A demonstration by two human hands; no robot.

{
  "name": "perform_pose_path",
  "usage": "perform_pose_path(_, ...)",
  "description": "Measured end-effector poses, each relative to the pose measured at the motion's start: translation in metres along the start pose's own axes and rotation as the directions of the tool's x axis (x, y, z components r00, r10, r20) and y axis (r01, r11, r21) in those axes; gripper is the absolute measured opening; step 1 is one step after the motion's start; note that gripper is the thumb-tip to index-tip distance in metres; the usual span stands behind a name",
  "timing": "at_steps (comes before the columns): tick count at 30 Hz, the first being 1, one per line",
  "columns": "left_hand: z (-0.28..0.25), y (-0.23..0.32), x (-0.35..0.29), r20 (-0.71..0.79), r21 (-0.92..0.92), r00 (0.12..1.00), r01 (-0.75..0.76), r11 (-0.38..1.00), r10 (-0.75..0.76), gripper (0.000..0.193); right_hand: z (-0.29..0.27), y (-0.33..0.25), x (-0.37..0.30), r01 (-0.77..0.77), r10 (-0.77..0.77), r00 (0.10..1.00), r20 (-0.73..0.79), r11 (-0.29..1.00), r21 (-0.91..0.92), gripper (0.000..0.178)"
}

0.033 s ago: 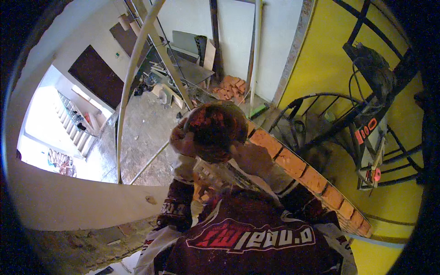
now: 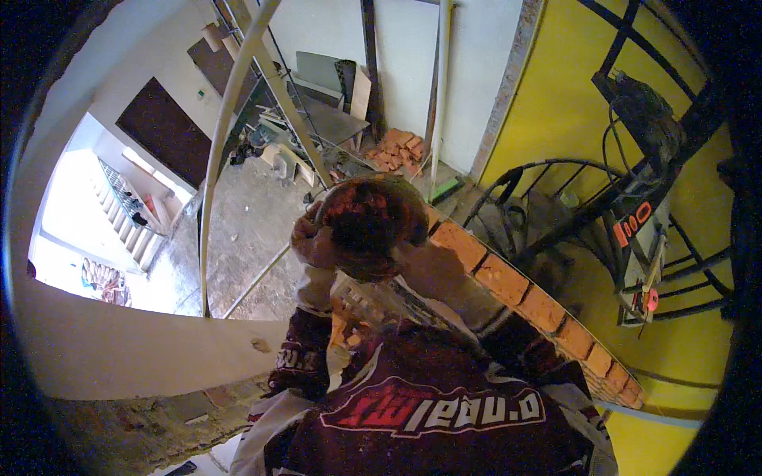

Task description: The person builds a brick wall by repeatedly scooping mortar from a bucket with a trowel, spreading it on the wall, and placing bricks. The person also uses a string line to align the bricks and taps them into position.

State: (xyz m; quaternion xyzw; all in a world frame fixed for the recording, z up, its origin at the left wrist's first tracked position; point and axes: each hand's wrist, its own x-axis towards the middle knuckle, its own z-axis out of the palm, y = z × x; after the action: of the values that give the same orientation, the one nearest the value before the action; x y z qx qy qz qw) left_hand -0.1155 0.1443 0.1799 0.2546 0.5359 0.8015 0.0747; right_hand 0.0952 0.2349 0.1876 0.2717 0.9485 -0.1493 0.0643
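Close in front of me, in the middle of the view, is a round dark thing (image 2: 371,226) with reddish patches; I cannot make out its kind. My left hand (image 2: 312,242) is closed around its left side, with the fingers bent against the edge. My right hand (image 2: 432,270) holds it from the lower right, its fingers partly hidden in shadow. Both forearms, in dark red and pale sleeves, come up from my jersey (image 2: 444,397). The thing hides part of the floor behind it.
A brick wall top (image 2: 500,282) runs down to the right beside my right arm. Further right are dark metal railings (image 2: 548,166) and a spirit level (image 2: 631,274). A brick pile (image 2: 397,151), boards (image 2: 298,163) and a slanting pole (image 2: 218,151) stand beyond. A stairway (image 2: 119,206) is far left.
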Motion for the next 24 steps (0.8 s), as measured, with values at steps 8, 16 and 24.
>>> perform_pose_path(8,0.008,0.013,-0.012,-0.016,-0.233,0.998,0.057,0.971,-0.063,0.035,-0.021,-0.007,-0.002,-0.21,0.206,0.976,0.065,0.976,0.051,0.032)
perform_pose_path(16,0.01,0.04,-0.015,0.278,0.306,0.96,-0.108,0.946,0.019,0.023,0.005,0.043,0.014,0.138,-0.211,0.976,0.06,0.803,0.58,0.038)
perform_pose_path(24,-0.018,0.039,-0.001,0.366,-0.098,0.897,0.302,0.948,-0.247,0.022,0.052,-0.005,-0.003,-0.13,-0.174,0.969,0.176,0.248,0.96,0.041)
